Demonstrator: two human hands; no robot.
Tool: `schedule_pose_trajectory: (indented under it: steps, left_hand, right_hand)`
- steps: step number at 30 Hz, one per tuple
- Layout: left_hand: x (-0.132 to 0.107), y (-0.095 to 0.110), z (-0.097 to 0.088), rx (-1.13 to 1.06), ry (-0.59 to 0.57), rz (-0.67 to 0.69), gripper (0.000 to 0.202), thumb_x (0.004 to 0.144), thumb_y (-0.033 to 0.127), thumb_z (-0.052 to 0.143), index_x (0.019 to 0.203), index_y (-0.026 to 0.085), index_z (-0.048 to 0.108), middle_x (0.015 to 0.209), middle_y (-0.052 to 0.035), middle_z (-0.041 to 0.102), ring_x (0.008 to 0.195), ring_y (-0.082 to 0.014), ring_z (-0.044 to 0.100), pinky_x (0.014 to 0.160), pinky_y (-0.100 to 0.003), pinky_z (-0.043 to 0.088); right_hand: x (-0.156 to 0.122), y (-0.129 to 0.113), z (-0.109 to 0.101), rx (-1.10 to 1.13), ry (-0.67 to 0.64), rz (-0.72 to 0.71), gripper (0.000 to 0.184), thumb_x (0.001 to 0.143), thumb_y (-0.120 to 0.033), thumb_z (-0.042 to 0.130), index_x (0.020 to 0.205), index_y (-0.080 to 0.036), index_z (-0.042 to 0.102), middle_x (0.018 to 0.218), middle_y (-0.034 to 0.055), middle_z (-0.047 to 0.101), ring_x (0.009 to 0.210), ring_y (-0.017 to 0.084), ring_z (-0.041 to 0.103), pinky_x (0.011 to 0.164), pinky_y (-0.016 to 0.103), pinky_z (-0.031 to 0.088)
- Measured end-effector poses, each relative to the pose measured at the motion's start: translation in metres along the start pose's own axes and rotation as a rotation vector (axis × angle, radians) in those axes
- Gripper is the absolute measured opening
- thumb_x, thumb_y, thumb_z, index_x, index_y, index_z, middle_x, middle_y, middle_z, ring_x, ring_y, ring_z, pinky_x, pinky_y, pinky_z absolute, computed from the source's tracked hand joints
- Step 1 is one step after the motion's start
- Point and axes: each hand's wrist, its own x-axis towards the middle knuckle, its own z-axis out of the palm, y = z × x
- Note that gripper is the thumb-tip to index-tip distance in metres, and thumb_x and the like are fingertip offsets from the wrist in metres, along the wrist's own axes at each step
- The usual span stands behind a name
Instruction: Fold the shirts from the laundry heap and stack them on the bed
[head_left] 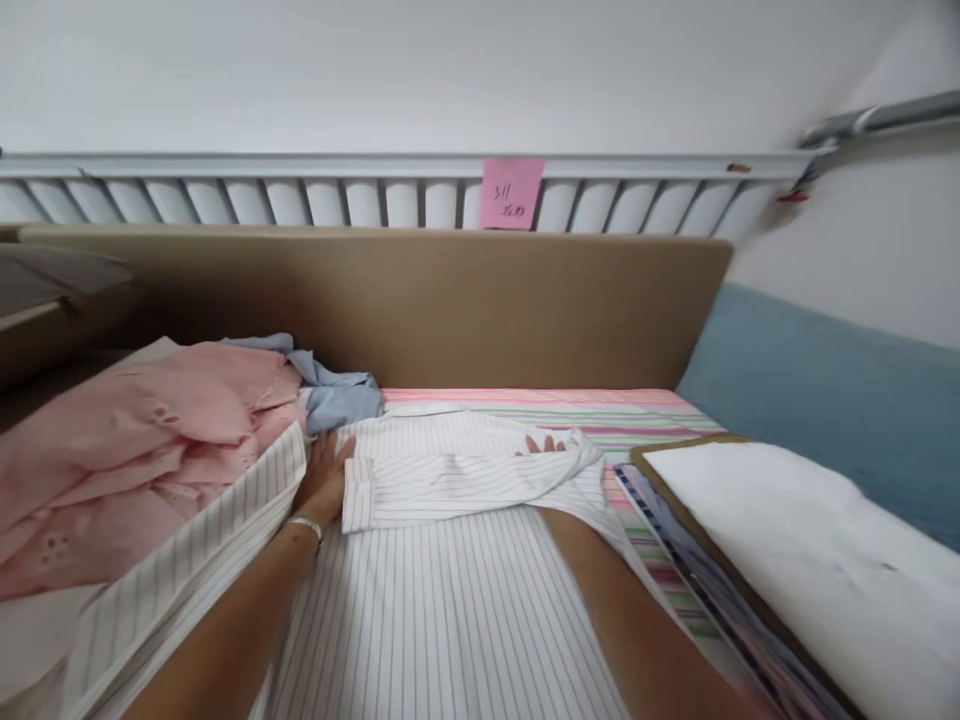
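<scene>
A white shirt with thin dark stripes [450, 590] lies spread flat in front of me on a striped sheet. One sleeve [465, 480] is folded across it. My left hand [324, 470], with a bracelet at the wrist, lies flat and open on the shirt's left edge. My right hand [541, 446] reaches under the folded sleeve near the collar; only its fingertips show, stretched out. Both forearms rest on the shirt.
A heap of pink clothes [127, 450] and a light blue garment [330, 395] lie at the left. A tan headboard [450, 300] stands behind, with a pink note [511, 192] on the white rail. At the right lie a white board [810, 560], folded striped cloth and a blue cushion [825, 400].
</scene>
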Motion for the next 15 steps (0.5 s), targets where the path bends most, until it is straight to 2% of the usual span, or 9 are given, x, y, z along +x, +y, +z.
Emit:
schedule_pose_trajectory:
  steps: [3,5,8,10,12,14,15]
  left_hand:
    - [-0.017,-0.005,0.001,-0.032,-0.038,0.049,0.047,0.082,0.021,0.041,0.129,0.019,0.05,0.146,-0.0095,0.036,0.138,-0.035,0.019,0.11,-0.052,0.02]
    - [-0.03,-0.006,-0.006,-0.041,-0.048,0.086,0.048,0.079,0.014,0.039,0.124,0.015,0.054,0.14,-0.0113,0.045,0.135,-0.0314,0.029,0.11,-0.046,0.023]
    - [-0.048,0.009,-0.032,-0.037,-0.029,0.157,0.047,0.078,0.008,0.035,0.12,0.007,0.054,0.13,-0.0153,0.054,0.128,-0.026,0.04,0.11,-0.039,0.025]
    - [-0.059,0.036,-0.056,-0.051,0.005,0.18,0.045,0.08,0.01,0.034,0.12,0.006,0.053,0.13,-0.0161,0.053,0.126,-0.0251,0.043,0.109,-0.039,0.027]
    - [-0.068,0.079,-0.077,-0.109,-0.007,0.205,0.043,0.083,0.015,0.035,0.122,0.009,0.053,0.132,-0.0149,0.052,0.126,-0.0247,0.043,0.108,-0.04,0.029]
    - [-0.072,0.131,-0.09,-0.181,-0.085,0.259,0.041,0.086,0.02,0.037,0.123,0.012,0.052,0.132,-0.0125,0.053,0.125,-0.0224,0.043,0.107,-0.037,0.029]
    - [-0.073,0.158,-0.092,-0.204,-0.127,0.284,0.041,0.087,0.024,0.037,0.124,0.013,0.052,0.131,-0.0116,0.054,0.124,-0.0214,0.044,0.107,-0.035,0.029]
  right_hand:
    - [-0.023,-0.021,-0.03,-0.02,-0.021,0.054,0.045,0.092,-0.03,0.028,0.109,-0.006,0.063,0.116,0.0142,0.062,0.12,0.027,0.047,0.102,0.044,0.029]
    - [-0.054,-0.038,-0.05,-0.026,-0.026,0.09,0.042,0.091,-0.032,0.033,0.11,-0.009,0.063,0.112,0.0146,0.065,0.116,0.027,0.051,0.101,0.044,0.034]
    - [-0.122,-0.058,-0.075,0.031,-0.092,0.091,0.043,0.088,-0.034,0.04,0.126,-0.016,0.054,0.133,0.014,0.05,0.126,0.029,0.041,0.104,0.048,0.033]
    - [-0.174,-0.06,-0.092,0.146,-0.228,0.008,0.047,0.086,-0.035,0.045,0.132,-0.025,0.048,0.141,0.0085,0.039,0.13,0.029,0.035,0.104,0.049,0.034]
    - [-0.223,-0.046,-0.112,0.283,-0.362,-0.1,0.044,0.084,-0.034,0.049,0.127,-0.031,0.052,0.138,0.0046,0.043,0.125,0.026,0.042,0.101,0.044,0.04]
    - [-0.266,-0.016,-0.134,0.367,-0.348,-0.079,0.038,0.083,-0.032,0.049,0.12,-0.031,0.058,0.13,0.0041,0.053,0.118,0.023,0.052,0.096,0.038,0.046]
    - [-0.285,0.002,-0.144,0.377,-0.27,0.012,0.036,0.084,-0.032,0.047,0.118,-0.028,0.061,0.125,0.0051,0.058,0.114,0.023,0.055,0.094,0.036,0.048]
